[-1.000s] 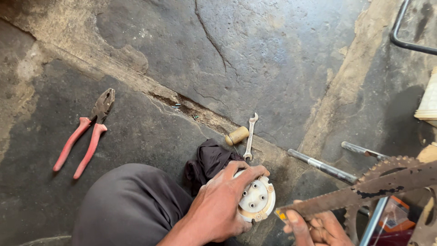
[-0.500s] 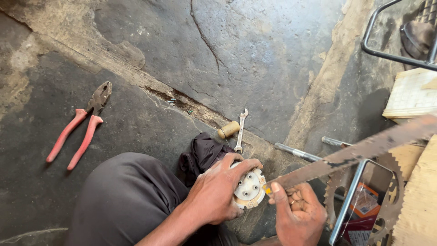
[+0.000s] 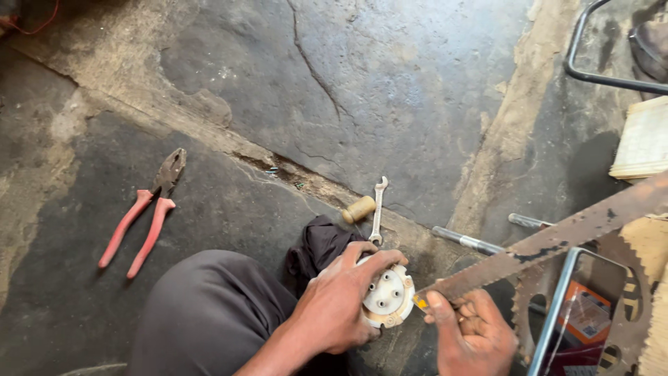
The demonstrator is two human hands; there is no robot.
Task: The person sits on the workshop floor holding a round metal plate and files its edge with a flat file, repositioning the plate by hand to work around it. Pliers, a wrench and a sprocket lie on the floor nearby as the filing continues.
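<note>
Since half a second ago my view has drifted a little, so the pliers and spanner sit lower and further right, while both hands have stayed on the same work; largest first: the cracked stone floor (image 3: 390,83) carries everything, with a pale seam running diagonally across it; a rusty metal bar (image 3: 557,237) slants down from the right edge to my hands, with a toothed sprocket (image 3: 630,306) partly hidden behind it near the bottom right corner; my knee in a dark trouser leg (image 3: 209,320) fills the bottom edge; red-handled pliers (image 3: 146,216) lie well apart toward the left edge; a small spanner (image 3: 378,209) and a stubby wooden handle (image 3: 359,209) lie just beside each other on the seam; my left hand (image 3: 341,306) has its fingers wrapped around a round white disc (image 3: 387,298) with small holes, held near the bottom middle of the floor; my right hand (image 3: 473,334) is clenched on a small yellow-tipped tool (image 3: 420,301) pressed at the disc's rim; I judge that tip could slip off the rim and jab my left fingers, since the disc is steadied by grip alone.
</note>
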